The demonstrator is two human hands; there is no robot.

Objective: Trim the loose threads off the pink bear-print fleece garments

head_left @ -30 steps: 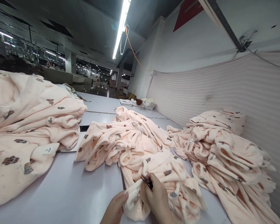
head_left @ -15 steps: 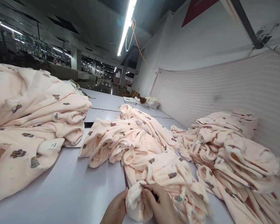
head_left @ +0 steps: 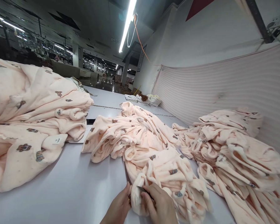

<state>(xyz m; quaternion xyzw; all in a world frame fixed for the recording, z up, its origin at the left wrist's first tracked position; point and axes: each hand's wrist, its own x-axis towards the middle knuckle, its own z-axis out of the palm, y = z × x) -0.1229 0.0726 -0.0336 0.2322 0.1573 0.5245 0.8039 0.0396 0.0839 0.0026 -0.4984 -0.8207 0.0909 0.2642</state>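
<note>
A pale pink fleece garment [head_left: 172,165] with bear prints lies bunched in front of me. My left hand [head_left: 121,202] pinches the left side of its rolled edge [head_left: 137,196], thumb up. On the other side of that edge, my right hand [head_left: 160,202] is closed around small dark thread snips [head_left: 142,189]. Their pointed tip lies against the pale cloth; the rest is mostly covered by my fingers, so I cannot tell whether the blades are apart.
A large heap of matching garments [head_left: 37,102], with a white label showing, lies left. Another heap [head_left: 242,149] lies right, beside a striped cloth hanging [head_left: 200,84]. Folded stacks [head_left: 151,100] stand farther back on the pale table [head_left: 84,174]. A dark flat object [head_left: 91,121] lies behind the middle garment.
The snips' tip has moved slightly left and down across the cloth edge, and more of the tool shows. The held edge has turned narrower between my hands. The view has shifted slightly.
</note>
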